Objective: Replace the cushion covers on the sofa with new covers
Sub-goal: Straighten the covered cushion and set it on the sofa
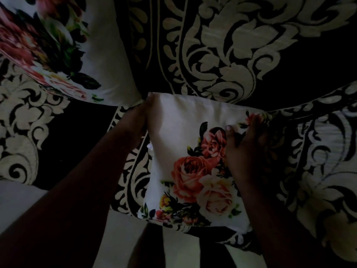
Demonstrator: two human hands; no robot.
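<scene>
Against the damask sofa (251, 45) backrest, a floral cushion (185, 151) stands propped. Left hand (140, 122) steadies its left edge, grip unclear; right hand (247, 149) lies spread on its face, seemingly seating it beside a second floral cushion (63, 45).

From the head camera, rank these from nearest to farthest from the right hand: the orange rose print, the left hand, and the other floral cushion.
1. Orange rose print, just left of the right hand.
2. Left hand, at the cushion's far left edge.
3. Other floral cushion, upper left on the sofa.

The cushion (193, 161) sits on the sofa (251, 45), between left hand (139, 120) and right hand (247, 149). A second cushion (58, 49) lies beyond the left hand, further left.
</scene>
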